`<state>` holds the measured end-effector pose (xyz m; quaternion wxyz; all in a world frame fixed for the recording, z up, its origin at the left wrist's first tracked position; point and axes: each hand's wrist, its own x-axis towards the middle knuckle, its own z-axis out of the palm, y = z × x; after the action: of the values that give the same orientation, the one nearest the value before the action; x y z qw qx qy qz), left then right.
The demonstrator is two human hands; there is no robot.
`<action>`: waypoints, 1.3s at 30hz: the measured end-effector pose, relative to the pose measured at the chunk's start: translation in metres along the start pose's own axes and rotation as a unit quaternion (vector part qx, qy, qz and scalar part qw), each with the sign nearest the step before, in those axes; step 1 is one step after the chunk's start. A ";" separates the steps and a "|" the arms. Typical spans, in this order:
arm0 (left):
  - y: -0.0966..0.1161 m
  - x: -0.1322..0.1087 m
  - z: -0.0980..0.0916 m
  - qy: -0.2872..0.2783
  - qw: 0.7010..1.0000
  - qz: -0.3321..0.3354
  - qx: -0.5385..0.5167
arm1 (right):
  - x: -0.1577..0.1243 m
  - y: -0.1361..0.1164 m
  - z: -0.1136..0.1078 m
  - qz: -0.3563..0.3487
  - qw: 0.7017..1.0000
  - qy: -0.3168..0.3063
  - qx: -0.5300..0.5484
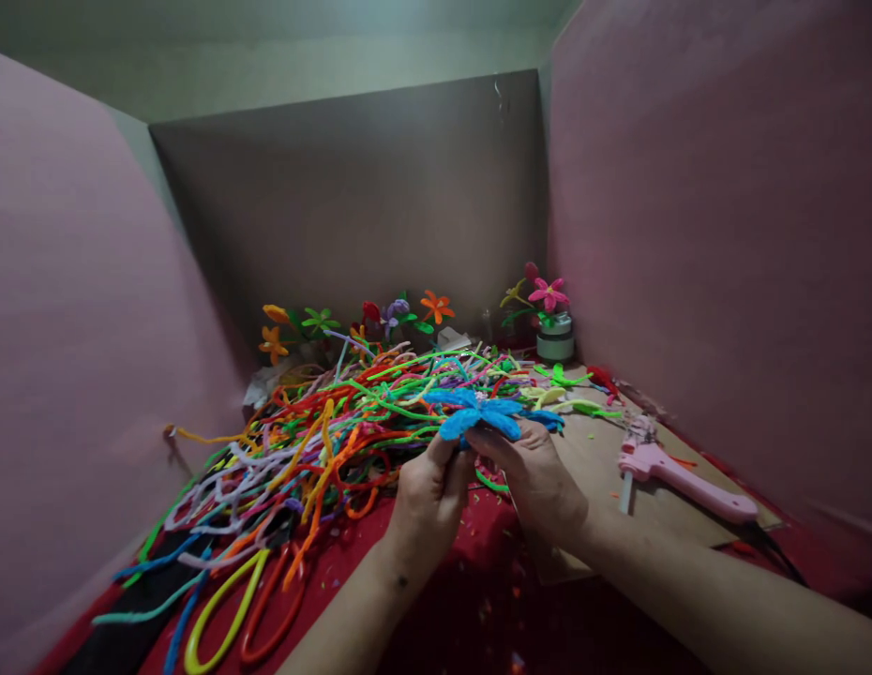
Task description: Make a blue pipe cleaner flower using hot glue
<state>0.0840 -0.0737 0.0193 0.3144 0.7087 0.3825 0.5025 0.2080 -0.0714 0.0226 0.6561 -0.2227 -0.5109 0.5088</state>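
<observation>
Between my two hands is a blue pipe-cleaner flower (478,412) with several fuzzy petals spread out. My left hand (432,497) is closed beneath its left side, with the thumb up against the underside. From the right, my right hand (545,483) pinches under the petals, its thumb close to the flower's middle. The fingertips and whatever lies under the flower are mostly hidden. Just behind my right hand lie more dark blue pipe-cleaner pieces (547,418). A large tangled heap of coloured pipe cleaners (352,403) spreads behind and left of my hands.
A pink glue gun (689,480) lies on a brown cardboard sheet (661,525) at the right. Finished pipe-cleaner flowers, including a pink flower (549,294) and an orange flower (437,306), stand at the back. A pale green pot (555,339) is there. Pink walls (717,234) rise alongside.
</observation>
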 end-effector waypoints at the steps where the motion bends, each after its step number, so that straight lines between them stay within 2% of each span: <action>1: 0.003 0.001 -0.003 -0.009 1.000 -0.012 -0.012 | -0.001 -0.001 0.000 -0.002 1.000 -0.001 -0.007; 3: 0.011 0.006 -0.010 -0.017 0.998 -0.047 -0.047 | -0.001 -0.005 -0.001 -0.011 1.000 -0.001 -0.026; 8: 0.019 0.015 -0.026 0.025 0.980 -0.107 -0.167 | -0.003 -0.011 -0.004 -0.055 0.994 0.012 -0.097; 12: 0.013 0.014 -0.030 -0.035 0.943 -0.149 -0.296 | -0.005 -0.013 -0.005 -0.126 0.983 0.010 -0.132; 16: 0.017 0.011 -0.030 -0.050 0.919 -0.154 -0.360 | -0.006 -0.018 -0.005 -0.202 0.966 -0.008 -0.163; 24: 0.020 0.008 -0.031 -0.107 0.891 -0.126 -0.422 | -0.004 -0.012 -0.013 -0.259 0.946 -0.032 -0.194; 28: 0.011 0.006 -0.028 -0.128 0.893 -0.134 -0.410 | -0.003 -0.010 -0.017 -0.282 0.929 -0.065 -0.230; 31: 0.009 0.005 -0.028 -0.121 0.900 -0.131 -0.398 | -0.004 -0.010 -0.018 -0.289 0.921 -0.067 -0.253; 36: 0.022 0.004 -0.030 -0.050 0.928 -0.089 -0.358 | -0.006 -0.012 -0.018 -0.294 0.903 -0.071 -0.306; 39: 0.031 0.003 -0.028 -0.054 0.945 -0.068 -0.317 | -0.006 -0.014 -0.018 -0.299 0.893 -0.080 -0.327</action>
<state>0.0651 -0.0856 0.0544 0.5759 0.5710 0.2335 0.5366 0.2301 -0.0783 0.0243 0.6241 -0.2199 -0.7418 0.1092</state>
